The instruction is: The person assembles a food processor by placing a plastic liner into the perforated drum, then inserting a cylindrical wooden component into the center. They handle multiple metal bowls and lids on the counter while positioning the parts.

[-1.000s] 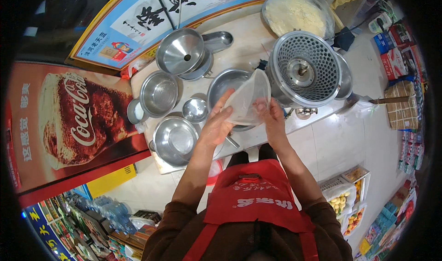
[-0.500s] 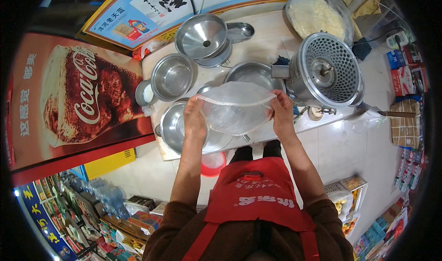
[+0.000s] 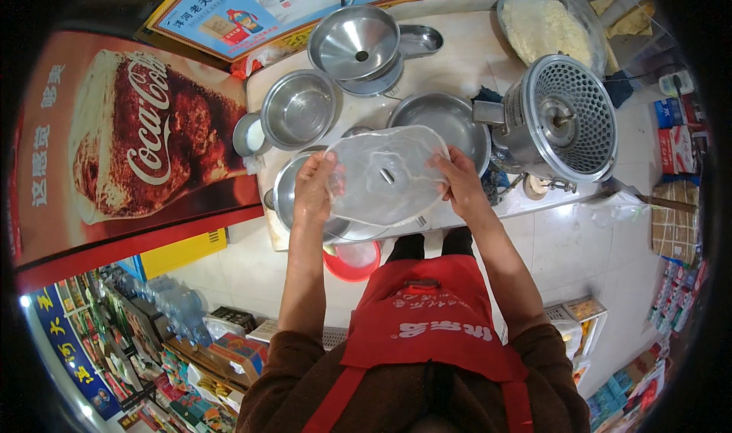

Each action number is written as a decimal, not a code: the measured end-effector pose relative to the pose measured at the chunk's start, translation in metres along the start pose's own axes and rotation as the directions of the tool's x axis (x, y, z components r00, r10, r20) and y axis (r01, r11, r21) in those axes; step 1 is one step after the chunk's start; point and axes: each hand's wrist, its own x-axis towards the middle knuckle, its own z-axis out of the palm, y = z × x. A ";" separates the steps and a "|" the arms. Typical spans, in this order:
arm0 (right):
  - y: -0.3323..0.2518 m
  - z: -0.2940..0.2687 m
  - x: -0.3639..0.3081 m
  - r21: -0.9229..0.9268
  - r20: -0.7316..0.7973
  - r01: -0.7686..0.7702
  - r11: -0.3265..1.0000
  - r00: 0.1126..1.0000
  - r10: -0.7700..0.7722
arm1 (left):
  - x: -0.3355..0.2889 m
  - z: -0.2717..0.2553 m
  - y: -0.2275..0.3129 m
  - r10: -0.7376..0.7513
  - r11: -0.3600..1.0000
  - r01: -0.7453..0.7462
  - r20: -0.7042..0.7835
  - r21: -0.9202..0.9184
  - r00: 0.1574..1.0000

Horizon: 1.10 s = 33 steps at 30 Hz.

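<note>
Translucent bag (image 3: pixel 362 193) is pinched in the grip of left hand (image 3: pixel 314 190) and right hand (image 3: pixel 463 185), before lettered apron (image 3: pixel 427 311).

1. A thin, translucent whitish bag (image 3: pixel 374 202) is spread between the left grip (image 3: pixel 314 189) and the right grip (image 3: pixel 462 180).
2. Each grip pinches one side of it.
3. Its outline is a lopsided oval, softly creased, the wavy margin dipping on the body side of both grips.
</note>
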 end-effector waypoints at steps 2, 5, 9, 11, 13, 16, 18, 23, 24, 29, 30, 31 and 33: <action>0.015 0.000 0.010 0.124 0.117 -0.004 0.992 0.993 -0.011 | 0.002 -0.013 0.002 0.042 0.998 -0.044 -0.048 -0.038 0.998; 0.064 -0.002 0.026 0.042 0.116 -0.002 0.999 0.993 -0.003 | 0.001 -0.042 0.012 0.152 0.971 -0.181 -0.181 -0.158 0.972; 0.165 -0.001 0.056 -0.530 0.291 0.157 0.834 0.957 0.005 | -0.013 -0.081 0.032 0.219 0.943 -0.277 -0.278 -0.186 0.935; 0.220 0.004 0.058 -0.640 0.350 0.187 0.745 0.935 0.066 | -0.023 -0.098 0.039 0.224 0.936 -0.301 -0.350 -0.183 0.910; 0.264 0.011 0.061 -0.747 0.401 0.240 0.620 0.906 0.132 | -0.035 -0.114 0.042 0.211 0.928 -0.306 -0.375 -0.213 0.903; 0.318 0.029 0.055 -0.884 0.431 0.411 0.222 0.901 0.048 | -0.055 -0.139 0.041 0.200 0.939 -0.294 -0.413 -0.179 0.889; 0.338 0.036 0.052 -0.881 0.455 0.464 -0.088 0.885 0.101 | -0.065 -0.155 0.039 0.184 0.943 -0.285 -0.445 -0.173 0.876; 0.335 0.039 0.052 -0.792 0.565 0.606 -0.071 0.772 0.290 | -0.076 -0.184 0.036 0.142 0.954 -0.252 -0.489 -0.166 0.861; 0.328 0.041 0.050 -0.737 0.650 0.672 -0.074 0.735 0.193 | -0.074 -0.185 0.036 0.150 0.950 -0.256 -0.457 -0.180 0.877; 0.259 0.064 0.038 -0.700 0.691 0.653 0.289 0.722 0.043 | -0.052 -0.162 0.043 0.172 0.927 -0.288 -0.411 -0.239 0.895; 0.243 0.068 0.036 -0.690 0.694 0.639 0.341 0.718 0.059 | -0.047 -0.153 0.047 0.190 0.929 -0.287 -0.365 -0.235 0.912; 0.227 0.072 0.029 -0.631 0.697 0.635 0.446 0.716 -0.033 | -0.043 -0.144 0.052 0.203 0.927 -0.288 -0.325 -0.239 0.924; 0.198 0.081 0.020 -0.484 0.668 0.599 0.638 0.724 -0.173 | -0.036 -0.123 0.063 0.228 0.927 -0.292 -0.264 -0.235 0.937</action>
